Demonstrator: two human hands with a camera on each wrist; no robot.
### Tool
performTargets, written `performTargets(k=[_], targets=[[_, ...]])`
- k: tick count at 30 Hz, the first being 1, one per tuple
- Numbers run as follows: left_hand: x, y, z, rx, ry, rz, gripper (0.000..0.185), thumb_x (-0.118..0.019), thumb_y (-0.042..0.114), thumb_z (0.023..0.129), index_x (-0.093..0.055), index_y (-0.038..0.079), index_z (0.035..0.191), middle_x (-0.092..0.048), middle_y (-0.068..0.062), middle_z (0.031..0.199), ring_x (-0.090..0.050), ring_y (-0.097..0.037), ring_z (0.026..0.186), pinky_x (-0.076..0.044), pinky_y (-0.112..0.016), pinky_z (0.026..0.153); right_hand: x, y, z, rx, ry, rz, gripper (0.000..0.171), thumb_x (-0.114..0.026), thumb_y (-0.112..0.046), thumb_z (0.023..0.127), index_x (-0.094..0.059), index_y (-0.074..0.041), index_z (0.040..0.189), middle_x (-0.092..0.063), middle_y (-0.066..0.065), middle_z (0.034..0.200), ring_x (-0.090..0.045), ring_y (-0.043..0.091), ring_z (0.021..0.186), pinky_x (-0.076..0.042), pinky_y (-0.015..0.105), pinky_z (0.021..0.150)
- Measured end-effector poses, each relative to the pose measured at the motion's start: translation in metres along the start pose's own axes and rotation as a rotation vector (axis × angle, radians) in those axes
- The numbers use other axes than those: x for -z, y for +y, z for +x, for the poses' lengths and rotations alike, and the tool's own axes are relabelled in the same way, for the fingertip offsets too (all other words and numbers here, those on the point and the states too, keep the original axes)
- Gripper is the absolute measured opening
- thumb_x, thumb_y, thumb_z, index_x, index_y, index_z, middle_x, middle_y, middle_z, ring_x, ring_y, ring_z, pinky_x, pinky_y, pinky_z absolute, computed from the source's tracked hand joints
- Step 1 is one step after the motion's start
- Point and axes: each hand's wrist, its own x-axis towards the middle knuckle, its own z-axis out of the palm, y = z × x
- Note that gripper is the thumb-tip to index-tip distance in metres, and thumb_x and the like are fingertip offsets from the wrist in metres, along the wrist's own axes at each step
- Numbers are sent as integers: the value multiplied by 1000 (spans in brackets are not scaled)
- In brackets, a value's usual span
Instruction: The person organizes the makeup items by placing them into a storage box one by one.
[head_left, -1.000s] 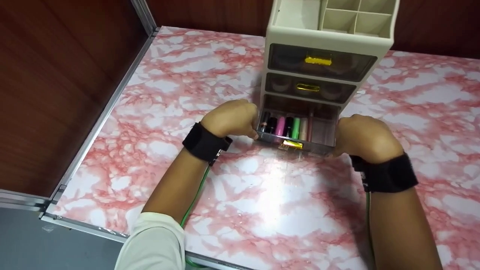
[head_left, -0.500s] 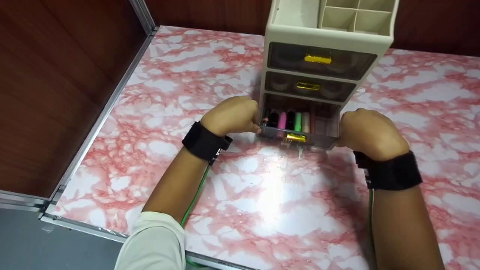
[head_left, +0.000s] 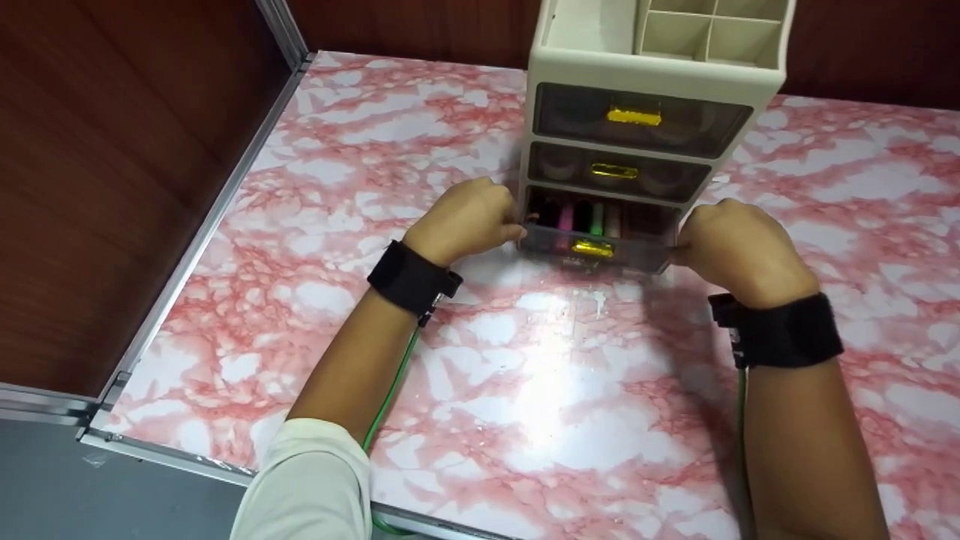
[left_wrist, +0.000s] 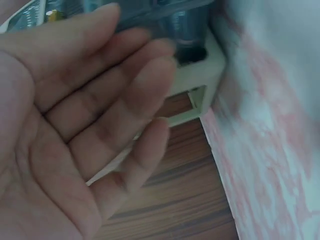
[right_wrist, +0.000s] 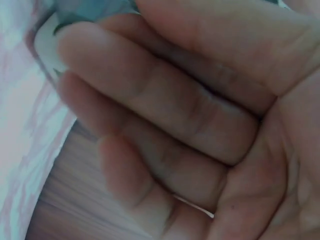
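- At the foot of the cream organizer (head_left: 652, 71), the bottom drawer (head_left: 592, 251) stands partly pulled out over the pink marbled surface (head_left: 540, 390); I see a row of lipstick-like tubes (head_left: 581, 217) lying side by side in it.
- My left hand (head_left: 469, 221) rests against the drawer's left front corner. The left wrist view shows its fingers (left_wrist: 115, 95) nearly straight and relaxed, touching the smoky plastic rather than wrapped around it.
- My right hand (head_left: 731, 244) sits at the right front corner. In the right wrist view its fingers (right_wrist: 165, 100) bend gently against the drawer edge; I count it as a loose, unclenched touch, not a clamp.
- Judging by its look, the drawer is thin, translucent grey plastic: light, stiff, smooth and rather slippery. I would expect it to jam if one side moves ahead of the other, so both front corners, or the gold handle (head_left: 592, 247) in the middle, seem the sensible places to hold.
- Two more drawers (head_left: 637, 120) above it are closed, each dark-tinted with a shiny gold pull.
- On top, the organizer has open square compartments (head_left: 705, 30) with matte cream walls.
- Black wrist straps (head_left: 411, 279) with a green cable (head_left: 390, 390) sit on my forearms.
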Motion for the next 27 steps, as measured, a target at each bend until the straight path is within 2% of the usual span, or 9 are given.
performTargets(k=[4,7,13,15,17,19,21,23,27], targets=[[-5,-4,4,-22,42,1,30,-68,31,92,-75,13,70,-62,7,64,-52,-14,64,-41,-30,61,-4,8,1,4,48,34,14,-74,-19,81,-69,-11,71,-65,14,67,-61,43,68,-46,59,60],[-9,-7,7,-22,76,-11,31,-66,32,93,-75,13,72,-62,7,65,-53,-13,62,-42,-29,58,-7,15,4,-8,44,83,10,-73,-19,84,-73,-12,77,-68,13,73,-63,41,73,-46,59,63],[-16,-14,12,73,140,-5,36,-64,43,93,-68,12,74,-59,2,68,-51,-15,61,-42,-33,55,-9,31,8,-57,-35,157,19,-69,-28,91,-79,-13,85,-72,8,85,-65,33,80,-48,52,71],[-18,-17,14,100,158,-19,36,-64,45,92,-70,10,86,-62,-2,76,-54,-16,67,-45,-34,59,-9,35,8,-96,-49,183,28,-67,-37,91,-78,-11,88,-72,10,87,-64,31,78,-48,50,69],[-20,-20,15,120,177,-26,45,-65,48,90,-69,7,106,-66,-5,96,-60,-18,82,-50,-35,70,-11,39,8,-162,-86,233,45,-65,-50,89,-76,-8,103,-71,14,97,-64,32,84,-48,51,72],[-23,-23,17,136,183,-33,61,-66,51,88,-60,5,128,-63,-8,119,-60,-20,103,-49,-34,86,-14,44,10,-206,-119,287,64,-65,-60,85,-67,-7,123,-66,21,110,-61,38,94,-47,55,77],[-26,-27,19,153,176,-67,77,-67,53,86,-46,7,143,-52,-8,139,-52,-20,121,-42,-32,100,-20,49,13,-226,-145,354,80,-67,-64,81,-52,-11,140,-59,25,124,-57,43,108,-46,60,84],[-30,-30,20,157,170,-125,82,-68,53,86,-39,9,148,-48,-8,143,-48,-19,126,-38,-29,103,-27,55,17,-212,-139,408,83,-71,-60,79,-46,-15,144,-58,24,127,-55,43,113,-45,58,88],[-35,-33,23,131,180,-261,76,-69,45,88,-39,9,148,-60,-9,129,-56,-18,114,-44,-28,95,-39,60,22,-169,-82,491,64,-78,-48,80,-57,-17,132,-67,12,113,-63,30,106,-49,46,85]])
